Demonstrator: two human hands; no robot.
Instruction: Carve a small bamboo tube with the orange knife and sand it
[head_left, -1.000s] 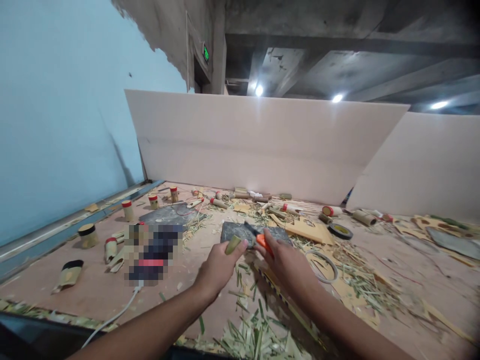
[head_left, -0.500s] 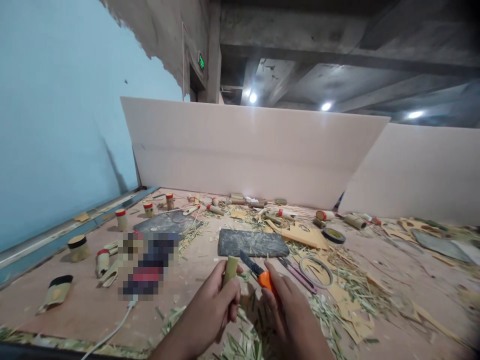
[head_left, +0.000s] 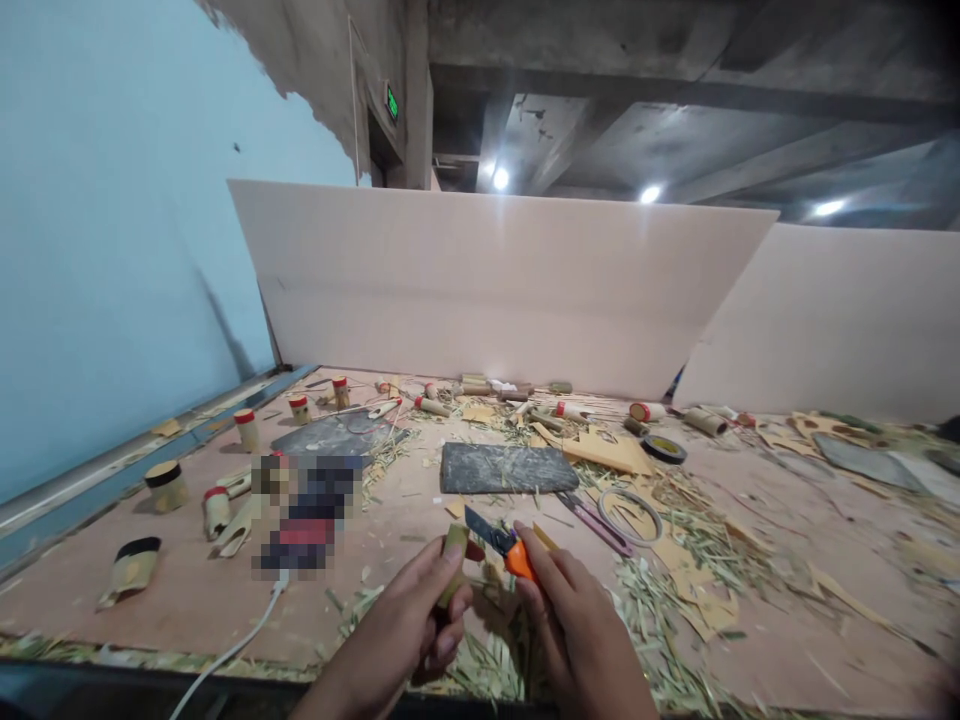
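Pinched in the fingers of my left hand (head_left: 424, 605) is a short piece of bamboo (head_left: 454, 560), tilted, its upper end showing above the thumb. My right hand (head_left: 570, 610) grips an orange utility knife (head_left: 519, 560). The knife's dark blade (head_left: 484, 528) points up and left, close to the bamboo's top; I cannot tell whether they touch. Beyond both hands lies a dark flat stone slab (head_left: 510, 468). Pale green shavings (head_left: 487, 665) are piled beneath and between the hands.
A purple-handled cutter (head_left: 600, 525), a ring of tape (head_left: 630, 517) and a black tape roll (head_left: 664, 449) lie to the right. Bamboo cylinders with red or black rims, such as one (head_left: 165, 486), stand at left. A white cable (head_left: 232, 645) crosses the front-left. A pale board (head_left: 495, 290) closes the back.
The knife blade has come closer to the bamboo's top end. The bamboo is tilted more in my left hand, and the camera view has shifted slightly.
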